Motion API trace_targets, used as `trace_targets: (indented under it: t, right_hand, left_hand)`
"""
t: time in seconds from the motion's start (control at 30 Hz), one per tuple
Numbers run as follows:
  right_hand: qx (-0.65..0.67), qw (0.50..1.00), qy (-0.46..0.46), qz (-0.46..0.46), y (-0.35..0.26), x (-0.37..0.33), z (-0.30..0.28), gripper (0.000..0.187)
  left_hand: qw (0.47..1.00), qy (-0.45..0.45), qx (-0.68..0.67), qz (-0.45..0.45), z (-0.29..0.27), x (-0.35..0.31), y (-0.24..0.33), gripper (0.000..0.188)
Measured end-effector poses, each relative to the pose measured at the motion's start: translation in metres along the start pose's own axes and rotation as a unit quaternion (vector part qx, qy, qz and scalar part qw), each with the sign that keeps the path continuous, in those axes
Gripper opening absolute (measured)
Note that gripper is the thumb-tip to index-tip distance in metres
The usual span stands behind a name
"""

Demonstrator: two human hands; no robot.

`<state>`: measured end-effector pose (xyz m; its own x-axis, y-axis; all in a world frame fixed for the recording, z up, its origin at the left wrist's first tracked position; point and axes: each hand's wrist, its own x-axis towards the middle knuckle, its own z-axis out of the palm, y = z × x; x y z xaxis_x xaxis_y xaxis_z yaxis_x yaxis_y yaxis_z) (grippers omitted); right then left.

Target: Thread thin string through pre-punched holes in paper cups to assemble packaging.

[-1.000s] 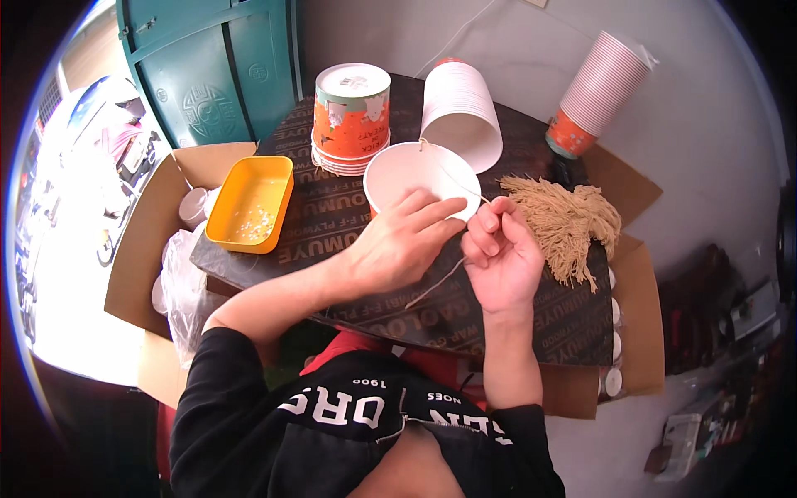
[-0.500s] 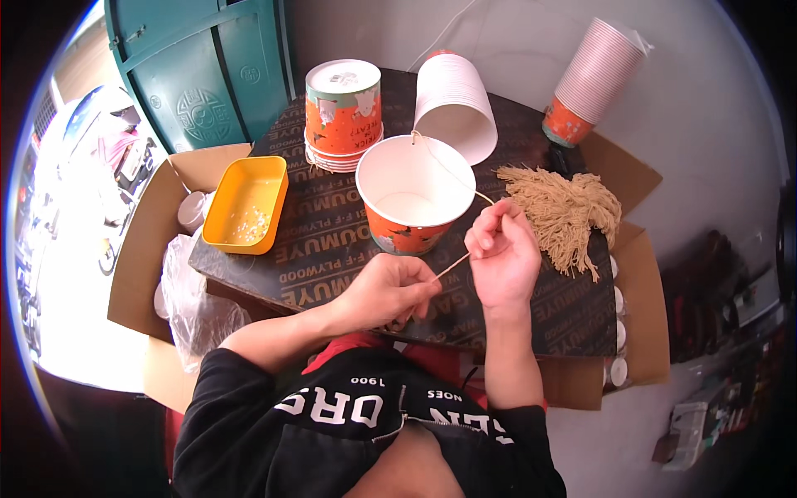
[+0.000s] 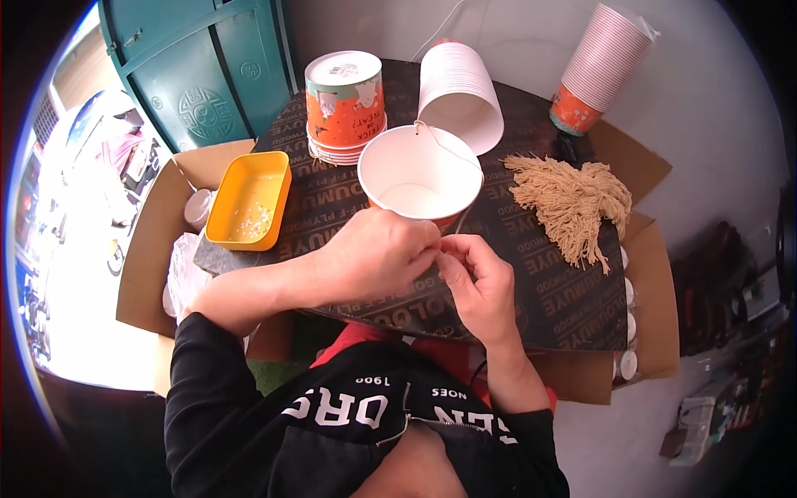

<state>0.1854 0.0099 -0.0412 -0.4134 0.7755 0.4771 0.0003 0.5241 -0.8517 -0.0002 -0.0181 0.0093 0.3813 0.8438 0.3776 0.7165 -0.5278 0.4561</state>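
A white-lined paper bucket (image 3: 422, 183) with an orange outside stands upright on the dark table, close in front of my hands. A thin beige string (image 3: 453, 154) is tied at a hole in its far rim and trails across the opening, then over the right side toward my fingers. My left hand (image 3: 378, 253) is closed with the back up, covering the lower front of the bucket. My right hand (image 3: 481, 286) pinches thumb against forefinger, its tips meeting the left fingertips. Both pinch the string, though its end is mostly hidden between the fingers.
Behind stand an upturned stack of printed buckets (image 3: 344, 104) and a stack lying on its side (image 3: 461, 95). A tall stack (image 3: 602, 70) leans at the far right. Beige cut strings (image 3: 573, 203) lie right, a yellow tray (image 3: 249, 203) left. Cardboard boxes (image 3: 149, 249) flank the table.
My left hand has moved up and forward to the bucket's front. My right hand has come down and left, so the fingertips now meet. The string to the rim hangs slacker.
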Motion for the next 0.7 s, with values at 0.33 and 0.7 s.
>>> trace_targets:
  t: [0.33, 0.7]
  right_hand:
    - [0.000, 0.999, 0.044, 0.029, 0.012, 0.001, 0.006, 0.001]
    - [-0.056, 0.986, 0.153, -0.039, 0.018, 0.000, 0.006, 0.003]
  left_hand:
    - [0.991, 0.101, 0.086, 0.023, -0.030, -0.002, -0.022, 0.019]
    - [0.992, 0.051, 0.113, 0.012, -0.011, -0.007, -0.039, 0.005]
